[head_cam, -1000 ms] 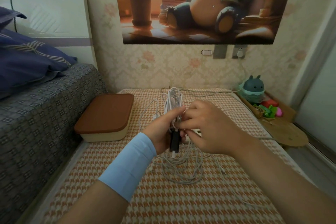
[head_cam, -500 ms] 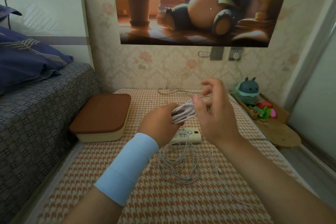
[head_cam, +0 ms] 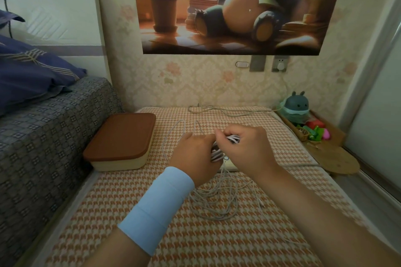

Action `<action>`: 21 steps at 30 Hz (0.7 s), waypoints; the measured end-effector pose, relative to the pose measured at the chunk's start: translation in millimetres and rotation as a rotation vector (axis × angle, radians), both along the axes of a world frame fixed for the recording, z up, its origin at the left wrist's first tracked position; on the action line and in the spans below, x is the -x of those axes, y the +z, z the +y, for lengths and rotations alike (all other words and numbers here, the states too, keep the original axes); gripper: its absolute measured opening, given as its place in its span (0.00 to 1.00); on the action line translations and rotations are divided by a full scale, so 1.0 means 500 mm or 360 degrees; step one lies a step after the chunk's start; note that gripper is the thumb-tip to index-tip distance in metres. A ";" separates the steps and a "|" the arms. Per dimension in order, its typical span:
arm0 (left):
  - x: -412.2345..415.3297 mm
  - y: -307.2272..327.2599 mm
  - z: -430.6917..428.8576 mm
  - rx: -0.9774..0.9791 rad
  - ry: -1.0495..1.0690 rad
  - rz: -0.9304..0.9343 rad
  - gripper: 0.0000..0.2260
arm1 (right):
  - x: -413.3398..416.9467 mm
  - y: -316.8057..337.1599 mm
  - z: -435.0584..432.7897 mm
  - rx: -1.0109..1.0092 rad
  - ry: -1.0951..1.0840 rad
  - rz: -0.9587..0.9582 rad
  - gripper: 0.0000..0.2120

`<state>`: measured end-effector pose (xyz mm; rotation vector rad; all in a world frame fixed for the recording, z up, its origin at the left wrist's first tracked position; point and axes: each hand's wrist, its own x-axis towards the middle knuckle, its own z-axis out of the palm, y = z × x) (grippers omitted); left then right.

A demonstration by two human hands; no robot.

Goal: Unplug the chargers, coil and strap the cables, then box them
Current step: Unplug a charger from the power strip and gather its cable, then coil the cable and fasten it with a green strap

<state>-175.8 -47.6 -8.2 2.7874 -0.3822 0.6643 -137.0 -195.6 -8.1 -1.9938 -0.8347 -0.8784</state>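
Observation:
Over the middle of the patterned mat, both hands hold a coiled white cable bundle [head_cam: 233, 139]. My left hand [head_cam: 193, 156], with a light blue wristband, grips the bundle's near end. My right hand [head_cam: 249, 149] curls over the far end, fingers wrapped around it. A dark strap shows faintly between the hands. A white power strip [head_cam: 227, 164] lies on the mat right under them, mostly hidden. Loose white cables [head_cam: 217, 201] sprawl on the mat below the hands. The cream box with a brown lid [head_cam: 121, 138] sits shut at the mat's left edge.
A grey-patterned bed [head_cam: 43, 136] with a blue pillow runs along the left. A thick cable [head_cam: 227, 110] lies along the wall. A toy figure [head_cam: 296, 106] and small toys stand on a wooden shelf at the right. Wall sockets [head_cam: 280, 64] sit below the poster.
The bundle went from upright to lying sideways between the hands. My right hand, lifted open above it half a second ago, has come down and closed over its far end.

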 end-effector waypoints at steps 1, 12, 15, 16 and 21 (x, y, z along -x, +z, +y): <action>-0.001 -0.001 0.002 -0.0019 -0.0017 0.0071 0.15 | -0.003 -0.003 -0.001 -0.0005 0.0047 0.0060 0.17; -0.027 -0.012 -0.010 0.0071 -0.0057 0.0878 0.20 | -0.063 -0.052 -0.027 -0.0152 0.0274 0.0774 0.17; -0.047 -0.017 -0.015 -0.0160 0.0011 0.0985 0.23 | -0.082 -0.076 -0.027 -0.0172 0.0265 0.0887 0.14; -0.057 -0.017 -0.017 -0.0114 -0.0002 0.0988 0.21 | -0.090 -0.079 -0.028 -0.0200 0.0262 0.0917 0.13; -0.118 -0.026 -0.036 0.0137 0.0002 0.0866 0.06 | -0.133 -0.087 -0.027 -0.0370 0.0194 0.0995 0.15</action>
